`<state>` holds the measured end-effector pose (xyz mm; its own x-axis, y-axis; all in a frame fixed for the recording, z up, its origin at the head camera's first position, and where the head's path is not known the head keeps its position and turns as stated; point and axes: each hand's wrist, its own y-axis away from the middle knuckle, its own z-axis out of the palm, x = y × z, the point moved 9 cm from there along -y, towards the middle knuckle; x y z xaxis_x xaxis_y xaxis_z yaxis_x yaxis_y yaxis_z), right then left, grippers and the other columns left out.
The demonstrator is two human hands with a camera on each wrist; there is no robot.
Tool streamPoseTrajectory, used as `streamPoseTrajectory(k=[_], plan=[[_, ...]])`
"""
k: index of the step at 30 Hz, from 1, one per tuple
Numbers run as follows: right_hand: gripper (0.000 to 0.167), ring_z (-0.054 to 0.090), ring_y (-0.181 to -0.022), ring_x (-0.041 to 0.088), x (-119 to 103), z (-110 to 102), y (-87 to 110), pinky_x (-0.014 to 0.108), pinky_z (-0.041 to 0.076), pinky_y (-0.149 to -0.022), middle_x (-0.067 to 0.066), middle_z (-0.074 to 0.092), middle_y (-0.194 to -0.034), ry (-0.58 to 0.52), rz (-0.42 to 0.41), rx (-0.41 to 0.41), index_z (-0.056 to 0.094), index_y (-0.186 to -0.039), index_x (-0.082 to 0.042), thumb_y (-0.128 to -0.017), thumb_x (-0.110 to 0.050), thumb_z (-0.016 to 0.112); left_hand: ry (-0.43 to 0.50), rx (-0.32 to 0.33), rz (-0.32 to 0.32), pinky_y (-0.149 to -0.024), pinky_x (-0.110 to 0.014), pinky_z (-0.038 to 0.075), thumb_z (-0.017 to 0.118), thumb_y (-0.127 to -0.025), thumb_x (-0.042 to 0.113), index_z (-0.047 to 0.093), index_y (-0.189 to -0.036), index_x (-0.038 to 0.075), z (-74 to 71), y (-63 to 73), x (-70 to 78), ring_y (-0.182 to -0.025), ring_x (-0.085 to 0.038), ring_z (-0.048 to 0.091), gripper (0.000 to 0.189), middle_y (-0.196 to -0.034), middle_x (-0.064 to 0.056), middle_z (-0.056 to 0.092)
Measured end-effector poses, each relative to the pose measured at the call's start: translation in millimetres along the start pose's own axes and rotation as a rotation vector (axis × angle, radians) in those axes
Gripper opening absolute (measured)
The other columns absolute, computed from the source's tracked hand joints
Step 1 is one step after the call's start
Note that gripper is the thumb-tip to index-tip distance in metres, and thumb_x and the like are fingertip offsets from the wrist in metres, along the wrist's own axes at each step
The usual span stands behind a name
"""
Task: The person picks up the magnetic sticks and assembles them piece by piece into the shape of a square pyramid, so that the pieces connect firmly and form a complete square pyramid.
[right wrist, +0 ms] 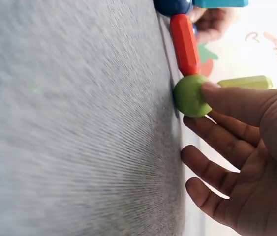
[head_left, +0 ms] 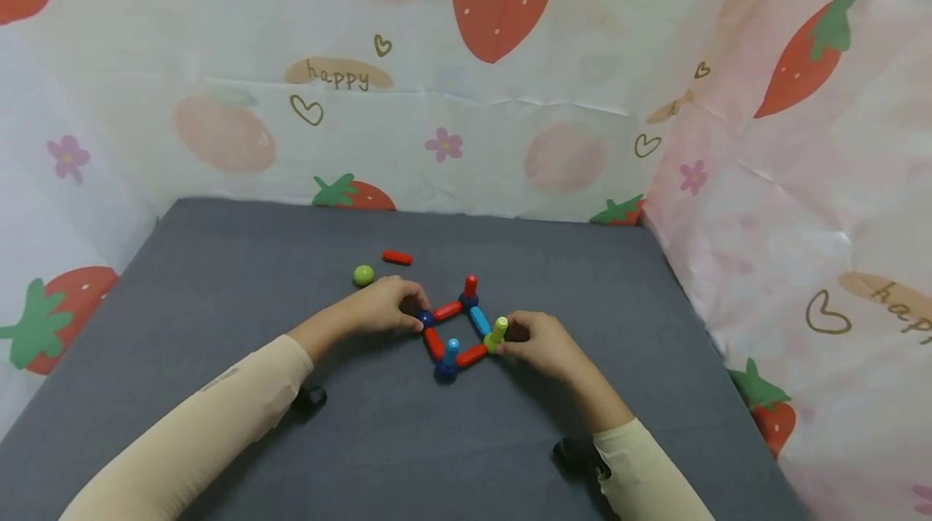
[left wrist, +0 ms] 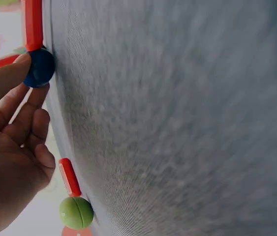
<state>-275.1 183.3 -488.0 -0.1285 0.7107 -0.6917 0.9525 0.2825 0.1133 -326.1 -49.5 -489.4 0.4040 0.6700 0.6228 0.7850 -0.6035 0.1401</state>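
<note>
A four-sided frame of rods and balls lies on the grey cloth, with red rods (head_left: 472,355) and one blue rod (head_left: 480,321) as its sides. My left hand (head_left: 386,304) pinches the dark blue ball (left wrist: 41,68) at its left corner between thumb and fingers. At the right corner, my right hand (head_left: 542,340) pinches the green ball (right wrist: 191,96), from which a yellow-green rod (head_left: 500,328) stands up. A light blue rod (head_left: 452,351) rises from the near dark blue ball (head_left: 446,372). An upright red rod (head_left: 471,286) tops the far dark blue ball (head_left: 469,302).
Beyond my left hand lie a loose green ball (head_left: 363,276) and a loose red rod (head_left: 397,258). The grey cloth (head_left: 437,456) ends at a strawberry-print curtain (head_left: 437,100) behind and at both sides. Black objects (head_left: 311,399) show under both forearms.
</note>
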Motion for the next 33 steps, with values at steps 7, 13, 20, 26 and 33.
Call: streamPoseTrajectory(k=[7,13,20,26,33], plan=[[0.026,0.070,-0.104,0.020,4.0,-4.3,-15.6,0.034,0.058,-0.079,0.004,0.074,-0.115,-0.031,0.008,-0.005,0.072,-0.120,-0.014,-0.094,-0.017,0.076,0.082,0.028,-0.085,-0.081,-0.034,0.053,0.086,-0.085,0.027,0.070,-0.102,0.020,10.7,12.2,1.9,-0.092,-0.013,0.062,0.024,-0.102,0.006,0.071],[0.031,0.070,-0.109,0.023,2.5,-5.6,-21.9,0.039,0.057,-0.086,0.006,0.074,-0.118,-0.037,-0.020,-0.011,0.071,-0.122,-0.012,-0.093,-0.020,0.078,0.117,0.090,-0.121,-0.073,-0.030,0.053,0.087,-0.084,0.025,0.071,-0.101,0.019,10.9,19.9,5.5,-0.089,-0.014,0.061,0.024,-0.101,0.005,0.072],[0.027,0.069,-0.110,0.022,4.2,-3.8,-30.0,0.040,0.056,-0.089,0.004,0.074,-0.116,-0.066,-0.025,-0.018,0.073,-0.120,-0.014,-0.093,-0.019,0.077,0.115,0.102,-0.140,-0.071,-0.030,0.051,0.088,-0.083,0.028,0.070,-0.098,0.019,14.2,25.1,7.2,-0.083,-0.014,0.059,0.025,-0.094,0.005,0.069],[0.033,0.068,-0.112,0.023,5.3,-4.5,-42.2,0.038,0.055,-0.088,0.005,0.072,-0.122,-0.089,-0.042,-0.054,0.071,-0.127,-0.014,-0.095,-0.018,0.075,0.120,0.136,-0.165,-0.064,-0.030,0.050,0.091,-0.079,0.031,0.069,-0.093,0.020,21.9,30.7,13.8,-0.073,-0.014,0.060,0.028,-0.085,0.006,0.067],[0.035,0.066,-0.117,0.024,2.7,-1.6,-50.7,0.037,0.055,-0.089,0.007,0.069,-0.132,-0.129,-0.093,-0.103,0.069,-0.132,-0.012,-0.097,-0.017,0.072,0.111,0.159,-0.165,-0.062,-0.030,0.051,0.091,-0.078,0.029,0.068,-0.089,0.019,23.8,36.7,22.4,-0.071,-0.013,0.060,0.028,-0.083,0.007,0.067]])
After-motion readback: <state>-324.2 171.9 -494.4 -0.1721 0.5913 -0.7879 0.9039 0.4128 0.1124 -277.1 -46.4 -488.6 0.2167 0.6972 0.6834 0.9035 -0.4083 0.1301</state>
